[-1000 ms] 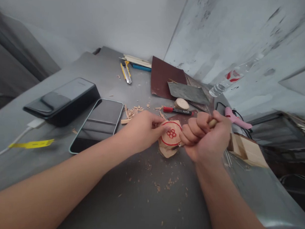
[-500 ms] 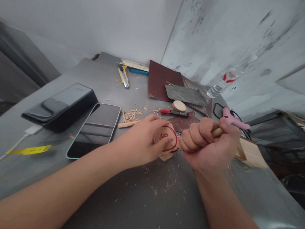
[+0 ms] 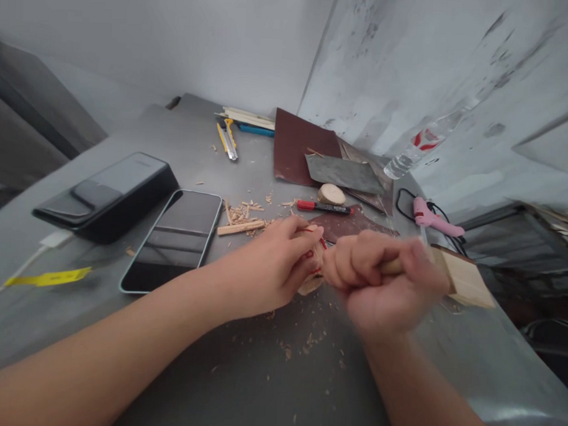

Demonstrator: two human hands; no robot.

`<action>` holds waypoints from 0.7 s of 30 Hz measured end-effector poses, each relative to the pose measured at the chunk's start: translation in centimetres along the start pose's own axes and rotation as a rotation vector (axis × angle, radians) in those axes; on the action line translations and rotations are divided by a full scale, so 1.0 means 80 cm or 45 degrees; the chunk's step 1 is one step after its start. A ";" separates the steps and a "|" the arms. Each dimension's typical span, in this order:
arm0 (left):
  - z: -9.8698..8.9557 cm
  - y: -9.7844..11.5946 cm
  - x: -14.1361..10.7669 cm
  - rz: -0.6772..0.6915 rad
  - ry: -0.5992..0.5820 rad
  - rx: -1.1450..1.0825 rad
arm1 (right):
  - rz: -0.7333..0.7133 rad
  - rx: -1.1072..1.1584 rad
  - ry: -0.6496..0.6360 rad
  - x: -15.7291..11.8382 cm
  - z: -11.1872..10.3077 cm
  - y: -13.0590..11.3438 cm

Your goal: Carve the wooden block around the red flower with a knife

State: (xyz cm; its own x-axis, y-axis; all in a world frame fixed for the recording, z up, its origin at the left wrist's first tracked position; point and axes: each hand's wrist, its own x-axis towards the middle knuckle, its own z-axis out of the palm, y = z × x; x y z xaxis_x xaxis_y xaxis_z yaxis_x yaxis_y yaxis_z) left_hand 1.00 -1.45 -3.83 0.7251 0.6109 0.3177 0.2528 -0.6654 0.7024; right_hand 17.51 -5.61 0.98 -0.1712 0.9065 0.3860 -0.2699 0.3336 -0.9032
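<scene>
My left hand [image 3: 269, 263] is closed on a small wooden piece [image 3: 311, 285] with red marker lines on its upper face, much of it hidden by my fingers and thumb. My right hand [image 3: 386, 282], a little smeared by motion, makes a fist round a wooden-handled tool [image 3: 392, 266]. That fist sits against the right side of the wooden piece; the tool's working end is hidden. Beyond my hands lie a red marker [image 3: 325, 207], a round wood slice [image 3: 332, 194] and a heap of wood shavings [image 3: 241, 216].
A black box-shaped device [image 3: 108, 191] and a phone [image 3: 175, 237] lie to the left. Sandpaper sheets [image 3: 302, 145] and a yellow utility knife [image 3: 228, 140] are at the back. A plastic bottle [image 3: 421, 146], pink glue gun [image 3: 436, 218] and wooden block [image 3: 470, 283] stand right.
My right fist has moved slightly left and turned against the wooden piece. The piece has tilted in my left hand, showing less of its red-marked face. The view has shifted slightly.
</scene>
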 end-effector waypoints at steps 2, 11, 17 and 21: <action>0.000 0.002 0.000 -0.014 -0.011 -0.011 | 0.060 0.075 0.099 0.007 0.000 0.002; 0.000 0.002 0.002 -0.083 -0.033 0.008 | 0.196 0.216 0.385 0.024 -0.005 0.021; -0.002 0.000 -0.001 -0.032 -0.014 0.050 | 0.209 0.212 -0.002 0.015 -0.024 0.003; -0.003 -0.003 -0.004 -0.033 -0.036 0.031 | 0.084 0.074 -0.039 0.007 -0.021 -0.018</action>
State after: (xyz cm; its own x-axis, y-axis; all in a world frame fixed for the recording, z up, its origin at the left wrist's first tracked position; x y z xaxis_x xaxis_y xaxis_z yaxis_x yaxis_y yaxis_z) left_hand 0.54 -1.36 -3.94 0.7357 0.6162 0.2812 0.2873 -0.6599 0.6943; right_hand 19.43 -5.12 2.18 -0.2191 0.9174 0.3321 -0.3113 0.2569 -0.9149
